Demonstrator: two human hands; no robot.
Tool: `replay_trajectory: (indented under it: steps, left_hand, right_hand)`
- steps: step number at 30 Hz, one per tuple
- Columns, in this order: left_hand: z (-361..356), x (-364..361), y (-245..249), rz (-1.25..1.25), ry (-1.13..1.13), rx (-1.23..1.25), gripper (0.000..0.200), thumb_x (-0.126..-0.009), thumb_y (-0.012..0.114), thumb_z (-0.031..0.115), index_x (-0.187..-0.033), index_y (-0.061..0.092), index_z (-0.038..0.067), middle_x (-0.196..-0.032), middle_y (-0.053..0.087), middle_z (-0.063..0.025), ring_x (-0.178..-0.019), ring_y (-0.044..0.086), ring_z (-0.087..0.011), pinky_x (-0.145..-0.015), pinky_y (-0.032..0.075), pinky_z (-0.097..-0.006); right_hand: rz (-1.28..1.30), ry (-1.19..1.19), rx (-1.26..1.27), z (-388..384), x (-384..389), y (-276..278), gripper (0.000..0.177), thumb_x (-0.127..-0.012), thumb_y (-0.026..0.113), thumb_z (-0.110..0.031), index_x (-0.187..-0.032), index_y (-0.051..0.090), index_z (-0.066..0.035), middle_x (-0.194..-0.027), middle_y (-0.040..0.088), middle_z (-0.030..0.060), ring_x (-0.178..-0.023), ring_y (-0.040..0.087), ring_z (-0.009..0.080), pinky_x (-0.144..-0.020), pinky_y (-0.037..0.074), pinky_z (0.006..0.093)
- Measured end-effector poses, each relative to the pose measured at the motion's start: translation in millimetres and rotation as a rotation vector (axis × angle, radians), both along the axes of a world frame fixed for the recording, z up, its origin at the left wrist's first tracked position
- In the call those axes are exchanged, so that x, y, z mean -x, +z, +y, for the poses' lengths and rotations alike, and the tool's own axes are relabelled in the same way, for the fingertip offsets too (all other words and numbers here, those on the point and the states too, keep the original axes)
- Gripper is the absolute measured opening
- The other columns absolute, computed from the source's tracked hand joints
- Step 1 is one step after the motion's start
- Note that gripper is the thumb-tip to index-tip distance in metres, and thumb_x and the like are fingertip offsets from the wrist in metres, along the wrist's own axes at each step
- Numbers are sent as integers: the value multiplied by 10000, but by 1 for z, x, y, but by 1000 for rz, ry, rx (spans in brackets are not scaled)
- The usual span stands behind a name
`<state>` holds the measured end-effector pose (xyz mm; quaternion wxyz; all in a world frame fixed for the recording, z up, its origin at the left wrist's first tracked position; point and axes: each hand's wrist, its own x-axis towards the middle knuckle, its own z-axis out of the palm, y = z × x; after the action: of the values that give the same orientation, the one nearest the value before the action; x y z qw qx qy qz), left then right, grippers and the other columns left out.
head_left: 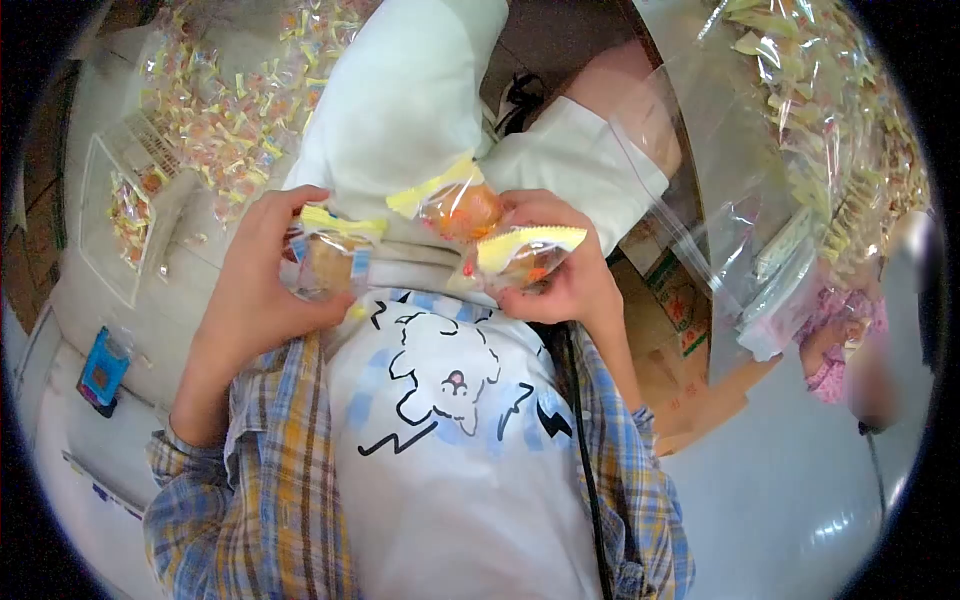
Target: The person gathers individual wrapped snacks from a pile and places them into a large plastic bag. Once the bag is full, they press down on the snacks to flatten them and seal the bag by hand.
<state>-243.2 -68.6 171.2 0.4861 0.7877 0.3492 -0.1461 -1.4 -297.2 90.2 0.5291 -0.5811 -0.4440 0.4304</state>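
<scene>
My left hand (262, 275) is closed around a small wrapped pastry (332, 258), its clear packet crimped in yellow along the top, with blue patches at the sides. Two similar packets are held together in my right hand (575, 275). One wrapped pastry (462, 208), round and orange-brown, tilts toward the middle; the other wrapped pastry (522, 258) sits lower, with its yellow crimped strip facing up. Both hands are above my lap, a short gap apart. Some of the right fingers are hidden behind the packets.
Many wrapped pastries (245, 130) lie spread at the upper left, beside a white basket (95, 215) holding more. A blue object (103, 368) rests at the left. Large clear bags (720, 170), a cardboard box (690, 400) and another person's pink sleeve (830, 380) are at the right.
</scene>
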Motion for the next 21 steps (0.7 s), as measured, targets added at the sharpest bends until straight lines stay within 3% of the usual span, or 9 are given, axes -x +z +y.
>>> replay_trajectory:
  steps: [2,5,9,11,12,15,17,19,21]
  left_hand:
    - [3,-6,5,-95,-142,-50,689,-617,889,137,-1255,636,67,-1232,582,-114,-1125,594,-287,-905,517,-343]
    - [1,-15,13,-95,-94,85,622,-586,880,109,-1174,683,72,-1282,586,-129,-1190,603,-313,-983,500,-367]
    - [-12,-36,16,-304,-169,-2,573,-559,876,84,-1111,719,84,-1410,550,-162,-1324,551,-343,-1072,453,-412]
    - [-21,-49,19,-399,-214,0,558,-549,876,77,-1088,733,85,-1471,515,-182,-1372,518,-358,-1099,433,-425]
    - [-27,-52,17,-430,-202,36,549,-531,891,83,-1061,748,91,-1518,472,-195,-1395,488,-374,-1109,422,-441]
    - [-45,-63,13,-477,-217,147,548,-540,912,101,-1061,747,91,-1545,447,-198,-1435,449,-402,-1118,418,-457]
    - [-62,-70,5,-492,-334,133,482,-604,966,187,-1011,736,68,-1576,401,-242,-1506,351,-457,-1131,422,-510]
    - [-74,-72,-2,-466,-376,158,517,-620,979,221,-1051,732,77,-1607,346,-250,-1512,331,-469,-1129,428,-519]
    - [-87,-67,-17,-486,-323,73,658,-611,987,231,-1186,693,106,-1636,285,-240,-1508,332,-467,-1127,431,-521]
  right_hand:
    - [15,31,-2,-3,0,6,651,-652,910,-185,-1225,631,-54,-1120,702,158,-1096,693,352,-938,550,415]
    - [181,-35,-102,-9,5,11,672,-647,904,-205,-1238,626,-48,-1169,693,160,-1122,685,329,-959,538,401]
    - [344,-128,-88,-34,16,22,741,-650,851,-213,-1306,586,8,-1250,671,135,-1171,652,263,-1012,504,376]
    - [361,-96,-51,-40,21,31,856,-629,824,-217,-1398,544,33,-1305,652,143,-1173,637,257,-1033,489,376]
    - [425,-77,-4,-43,21,40,881,-622,823,-223,-1414,538,35,-1325,645,149,-1178,632,262,-1047,479,380]
    - [265,115,-15,-43,1,62,921,-606,822,-240,-1443,540,17,-1401,599,189,-1221,607,327,-1110,427,404]
    - [229,82,-60,-58,5,60,885,-629,821,-232,-1442,550,-11,-1427,581,199,-1281,581,358,-1131,415,420]
    - [208,82,-58,-70,9,61,841,-663,819,-226,-1442,558,-43,-1458,560,202,-1355,544,384,-1151,408,441]
    - [237,39,27,-80,20,71,802,-689,816,-219,-1430,563,-46,-1474,551,196,-1390,524,388,-1160,405,451]
